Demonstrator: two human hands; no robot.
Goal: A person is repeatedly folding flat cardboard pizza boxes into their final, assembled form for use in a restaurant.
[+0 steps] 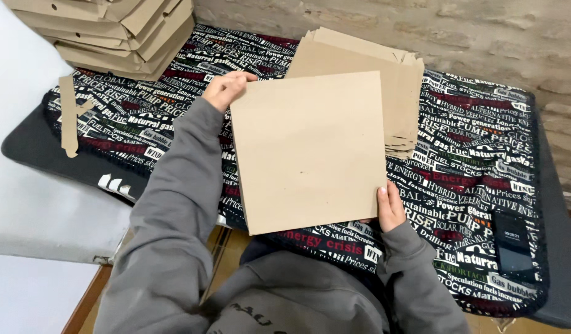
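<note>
The square cardboard sheet (pixel 310 151) is held flat above the near part of the table, its plain brown face up, one corner toward the person's chest. The left hand (pixel 226 88) grips the far left corner with fingers curled over the edge; the right hand (pixel 390 207) pinches the near right corner, thumb on top. Both hands are closed on the sheet, at opposite corners only.

That diagonal hold looks to be the weak point. With nothing supporting the middle, the sheet could sag or twist, and a slip at either corner would let it swing down against the table edge and crease.

Just behind it lies a stack of cardboard sheets (pixel 384 74), fanned and uneven at its right side. A sweep of the held sheet across that pile could nudge the loose top pieces further out of line or off the cloth.

The patterned cloth (pixel 471 136) covering the table hangs at the near edge; a sleeve catching it might drag things along, including the dark phone (pixel 513 242) lying near the right corner.

At the far left a pile of folded boxes (pixel 112 34) leans over the table's edge and seems easy to topple if bumped. A narrow cardboard strip (pixel 69 117) lies loose beside it.
</note>
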